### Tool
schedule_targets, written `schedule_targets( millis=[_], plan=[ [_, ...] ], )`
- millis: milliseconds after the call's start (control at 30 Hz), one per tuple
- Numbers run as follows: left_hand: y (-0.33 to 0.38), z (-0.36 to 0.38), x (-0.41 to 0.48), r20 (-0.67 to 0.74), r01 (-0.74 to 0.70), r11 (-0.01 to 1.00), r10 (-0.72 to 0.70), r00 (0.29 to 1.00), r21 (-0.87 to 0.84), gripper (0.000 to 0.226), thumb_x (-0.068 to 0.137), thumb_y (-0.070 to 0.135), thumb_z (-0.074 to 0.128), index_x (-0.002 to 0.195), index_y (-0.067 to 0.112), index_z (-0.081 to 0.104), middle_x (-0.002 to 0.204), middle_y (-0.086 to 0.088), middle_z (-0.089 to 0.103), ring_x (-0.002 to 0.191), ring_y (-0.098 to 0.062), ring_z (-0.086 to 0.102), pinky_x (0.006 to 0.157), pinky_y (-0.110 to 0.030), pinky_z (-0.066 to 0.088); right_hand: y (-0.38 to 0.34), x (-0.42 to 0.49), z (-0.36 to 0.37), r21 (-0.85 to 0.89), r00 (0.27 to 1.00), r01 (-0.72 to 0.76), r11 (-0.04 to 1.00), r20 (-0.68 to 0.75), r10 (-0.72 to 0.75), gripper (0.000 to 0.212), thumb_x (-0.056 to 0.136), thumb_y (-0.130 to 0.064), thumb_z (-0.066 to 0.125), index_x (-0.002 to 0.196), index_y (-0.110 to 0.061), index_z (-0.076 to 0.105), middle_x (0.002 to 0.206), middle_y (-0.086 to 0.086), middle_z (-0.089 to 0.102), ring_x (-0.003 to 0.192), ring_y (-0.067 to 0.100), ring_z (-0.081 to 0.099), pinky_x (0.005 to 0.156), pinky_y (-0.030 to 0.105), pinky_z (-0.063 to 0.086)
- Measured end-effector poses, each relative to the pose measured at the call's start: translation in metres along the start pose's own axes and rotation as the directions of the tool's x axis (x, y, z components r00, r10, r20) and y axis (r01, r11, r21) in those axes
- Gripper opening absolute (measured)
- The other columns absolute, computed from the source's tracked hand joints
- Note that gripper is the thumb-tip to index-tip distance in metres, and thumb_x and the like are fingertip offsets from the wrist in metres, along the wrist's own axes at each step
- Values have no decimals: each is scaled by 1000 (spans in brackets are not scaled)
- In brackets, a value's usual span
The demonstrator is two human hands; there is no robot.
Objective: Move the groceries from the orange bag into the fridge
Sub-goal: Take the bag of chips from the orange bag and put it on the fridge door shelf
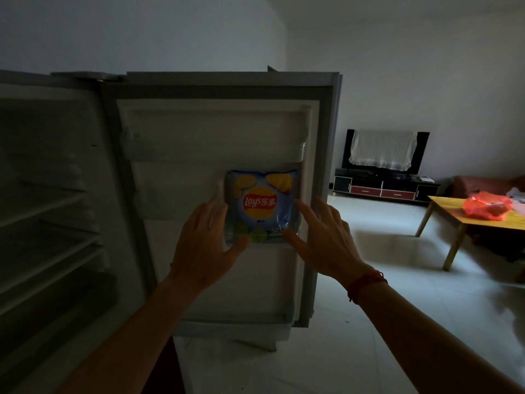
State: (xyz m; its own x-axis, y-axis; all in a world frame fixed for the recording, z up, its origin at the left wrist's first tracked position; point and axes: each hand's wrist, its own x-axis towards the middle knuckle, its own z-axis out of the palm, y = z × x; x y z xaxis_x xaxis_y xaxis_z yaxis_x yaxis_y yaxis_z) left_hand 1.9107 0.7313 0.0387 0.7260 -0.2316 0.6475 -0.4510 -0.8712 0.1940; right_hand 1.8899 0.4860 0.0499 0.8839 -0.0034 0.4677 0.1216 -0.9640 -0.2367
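where the chips are: the light-blue crinkly plastic lay's chip bag (260, 206) stands in the middle rack of the open white-lined fridge door (176, 155), toward the rack's right end
long axis: pretty much vertical, logo facing out
left hand: left hand (206, 245) is flat with fingers spread, thumb against the bag's lower left corner, not curled round anything
right hand: right hand (326, 240) is spread too, forefinger by the bag's right edge, thumb near the lower right corner, no pinch that i can see
which way from the hands: straight ahead, right between them, both about equally near
next up imo: this one looks placed, so hands off and over to the crumpled orange plastic bag (485, 207) on the yellow wooden table (443, 206), well off to the right
count: 1 chip bag, 1 orange plastic bag, 2 hands, 1 table; door racks look like three, too dark to be sure
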Motion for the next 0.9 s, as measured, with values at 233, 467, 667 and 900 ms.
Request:
schedule_targets(
  millis=[233, 467, 667, 900],
  plan=[
    [27, 6, 3, -29, -29, 999, 28, 999, -17, 81, 85, 66, 41, 139, 6, 46, 144, -18, 45, 133, -34, 40, 103, -45, 40, 14, -11, -13, 1, 999, 20, 1000, -35, -20, 75, 88, -69, 43, 150, -35, 21, 157, 10, 22, 141, 31, 26, 110, 48, 31],
    [73, 34, 15, -49, -118, 987, 113, 992, -110, 77, 86, 67, 42, 141, 13, 43, 146, -13, 42, 136, -31, 37, 106, -43, 39, 60, -30, -31, -29, 996, -87, 996, -19, 87, 80, 83, -74, 33, 152, -37, 17, 161, 9, 17, 144, 30, 23, 113, 46, 28],
    [121, 52, 29, 27, -136, 980, 141, 990, -146, 82, 85, 76, 25, 142, 20, 44, 147, -14, 41, 134, -35, 39, 104, -54, 40, 96, -49, -56, -93, 981, -189, 978, -60, 183, 73, 89, -67, 41, 152, -36, 19, 160, 8, 17, 145, 27, 21, 113, 45, 26],
    [156, 75, 39, 69, -288, 937, 306, 949, -196, 79, 85, 76, 25, 146, 26, 35, 152, -10, 33, 138, -33, 33, 106, -57, 37, 115, -94, -81, -159, 931, -357, 920, -143, 337, 71, 89, -67, 42, 151, -39, 19, 159, 8, 19, 143, 27, 22, 111, 45, 27]
  ],
)
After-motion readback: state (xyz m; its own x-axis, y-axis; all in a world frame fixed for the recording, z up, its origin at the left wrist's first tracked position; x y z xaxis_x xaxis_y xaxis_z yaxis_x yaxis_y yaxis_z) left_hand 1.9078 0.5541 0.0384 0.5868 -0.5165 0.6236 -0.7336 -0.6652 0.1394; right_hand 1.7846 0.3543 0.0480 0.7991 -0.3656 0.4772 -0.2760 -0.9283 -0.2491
